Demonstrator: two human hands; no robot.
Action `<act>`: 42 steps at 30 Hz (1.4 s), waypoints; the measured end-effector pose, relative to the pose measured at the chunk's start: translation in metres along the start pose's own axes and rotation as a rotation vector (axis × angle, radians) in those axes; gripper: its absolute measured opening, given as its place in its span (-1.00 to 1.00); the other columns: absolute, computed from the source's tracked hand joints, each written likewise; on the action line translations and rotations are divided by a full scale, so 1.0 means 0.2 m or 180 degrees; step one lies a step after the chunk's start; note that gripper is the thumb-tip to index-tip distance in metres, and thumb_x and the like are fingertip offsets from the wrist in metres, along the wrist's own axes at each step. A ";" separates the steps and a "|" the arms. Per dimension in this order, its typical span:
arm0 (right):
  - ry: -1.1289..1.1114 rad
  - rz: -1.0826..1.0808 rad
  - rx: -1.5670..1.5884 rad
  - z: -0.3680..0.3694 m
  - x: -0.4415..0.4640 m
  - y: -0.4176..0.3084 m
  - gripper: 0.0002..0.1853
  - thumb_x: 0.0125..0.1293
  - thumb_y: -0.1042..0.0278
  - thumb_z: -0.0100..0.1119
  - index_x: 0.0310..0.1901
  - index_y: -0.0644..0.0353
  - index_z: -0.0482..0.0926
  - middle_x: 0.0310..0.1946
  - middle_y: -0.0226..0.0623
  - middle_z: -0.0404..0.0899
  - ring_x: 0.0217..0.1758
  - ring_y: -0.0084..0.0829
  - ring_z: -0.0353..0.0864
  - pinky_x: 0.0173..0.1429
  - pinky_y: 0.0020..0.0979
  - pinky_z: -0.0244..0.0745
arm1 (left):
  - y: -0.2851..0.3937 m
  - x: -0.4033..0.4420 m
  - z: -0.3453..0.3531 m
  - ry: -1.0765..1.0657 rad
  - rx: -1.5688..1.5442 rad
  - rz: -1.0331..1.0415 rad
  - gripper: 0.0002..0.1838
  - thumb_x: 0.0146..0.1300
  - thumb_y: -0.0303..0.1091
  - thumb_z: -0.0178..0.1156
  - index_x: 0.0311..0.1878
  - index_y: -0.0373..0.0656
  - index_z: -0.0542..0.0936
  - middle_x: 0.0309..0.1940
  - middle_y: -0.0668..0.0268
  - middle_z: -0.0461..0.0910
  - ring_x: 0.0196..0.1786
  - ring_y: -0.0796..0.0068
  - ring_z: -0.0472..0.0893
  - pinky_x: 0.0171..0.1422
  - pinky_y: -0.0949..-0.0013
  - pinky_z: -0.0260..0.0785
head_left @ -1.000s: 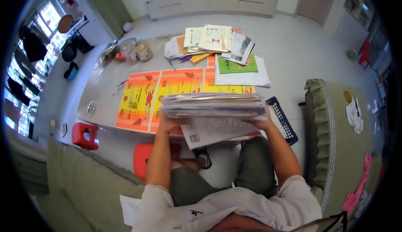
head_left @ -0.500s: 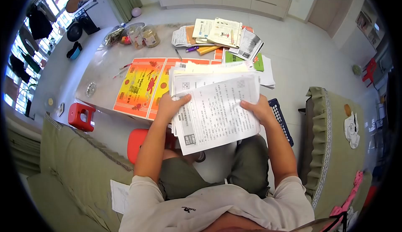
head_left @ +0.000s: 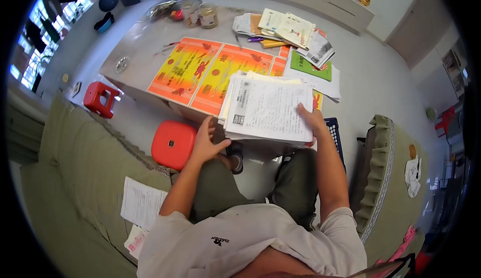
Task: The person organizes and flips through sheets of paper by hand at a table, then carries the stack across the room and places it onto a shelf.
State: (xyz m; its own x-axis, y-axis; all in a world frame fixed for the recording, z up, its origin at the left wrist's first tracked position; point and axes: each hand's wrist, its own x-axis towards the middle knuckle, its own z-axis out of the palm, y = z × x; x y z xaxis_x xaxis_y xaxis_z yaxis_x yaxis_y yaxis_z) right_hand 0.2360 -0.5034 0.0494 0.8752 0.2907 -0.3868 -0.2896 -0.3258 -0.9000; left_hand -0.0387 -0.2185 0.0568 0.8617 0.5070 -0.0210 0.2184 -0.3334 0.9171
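A thick stack of printed papers point(head_left: 270, 108) lies at the near edge of the table, over part of the red and yellow sheets point(head_left: 186, 70). My right hand point(head_left: 312, 119) grips the stack's right side, thumb on top. Apart from the stack, at its lower left, my left hand point(head_left: 208, 141) is held with fingers spread and nothing in them. Behind the stack are a green book point(head_left: 310, 66), white sheets and a pile of booklets point(head_left: 286, 26).
Glass jars point(head_left: 208, 16) and a glass dish point(head_left: 122, 65) stand on the table point(head_left: 145, 36). Red stools point(head_left: 174, 144) are at the left. Loose papers point(head_left: 142, 203) lie on the green sofa point(head_left: 85, 177). A dark blue basket point(head_left: 334, 132) is at the right.
The stack has gone from being held upright, then tilted, to lying at the table edge. My left hand has let go of it and moved down. The view has turned left and down.
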 end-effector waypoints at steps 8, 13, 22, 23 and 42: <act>-0.0504 -0.0220 0.0429 -0.01 -0.11 0.09 -0.48 0.22 0.26 0.34 0.13 0.39 0.45 -0.08 -0.19 0.62 -0.10 -0.37 0.63 0.01 -0.35 0.56 | -0.40 -1.00 -0.27 0.0762 -0.0166 -0.0717 -0.29 -0.06 -0.29 0.50 0.18 -0.26 0.41 0.02 0.09 0.54 -0.05 0.30 0.62 0.01 0.30 0.49; 0.0677 -0.0219 -0.0869 -0.14 -0.12 0.21 -0.40 0.20 -0.13 0.28 -0.21 0.44 0.61 -0.54 -0.31 0.57 -0.48 -0.42 0.54 -0.32 -0.35 0.46 | -0.33 -1.44 -0.51 0.1861 0.0990 -0.0582 -0.49 -0.02 -0.28 0.41 0.00 -0.26 0.51 -0.17 0.07 0.55 -0.16 0.14 0.59 -0.06 0.22 0.46; -0.0243 -0.3237 -0.1101 0.65 -0.98 0.21 -0.73 0.13 0.47 0.35 -0.14 0.34 0.55 -0.07 -0.13 0.57 -0.03 -0.31 0.55 0.08 -0.37 0.45 | -0.58 -1.90 -0.52 0.2739 0.1370 -0.2559 0.06 -0.15 -0.16 0.50 0.38 -0.28 0.10 0.19 -0.19 0.21 0.28 -0.19 0.19 0.31 0.01 0.20; -0.0768 -0.2933 -0.1083 0.77 -1.06 0.20 -0.72 0.10 0.47 0.36 -0.15 0.32 0.57 -0.15 -0.17 0.59 -0.11 -0.33 0.57 0.03 -0.36 0.47 | -0.60 -1.90 -0.53 0.2846 0.1366 -0.2617 0.08 -0.15 -0.18 0.50 0.39 -0.27 0.06 0.20 -0.21 0.21 0.27 -0.18 0.23 0.31 0.02 0.21; -0.3852 -0.1949 -0.1419 1.83 -1.36 0.52 -0.54 -0.03 0.40 0.38 -0.07 0.44 0.57 -0.26 0.12 0.63 -0.17 0.04 0.64 0.02 -0.24 0.52 | -0.62 -1.82 -0.60 0.2502 -0.0393 -0.1396 -0.50 0.07 -0.70 0.17 0.15 -0.37 0.41 0.00 0.10 0.57 0.06 0.26 0.57 0.14 0.27 0.41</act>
State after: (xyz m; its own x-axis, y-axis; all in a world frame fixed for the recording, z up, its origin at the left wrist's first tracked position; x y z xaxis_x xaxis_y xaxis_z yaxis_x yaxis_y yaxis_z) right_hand -0.1744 -0.2879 -0.0127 -0.1144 0.9883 -0.1012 0.3494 -0.0554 -0.9353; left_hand -0.4336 -0.2672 -0.0011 0.1421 0.9796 -0.1422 0.3637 0.0819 0.9279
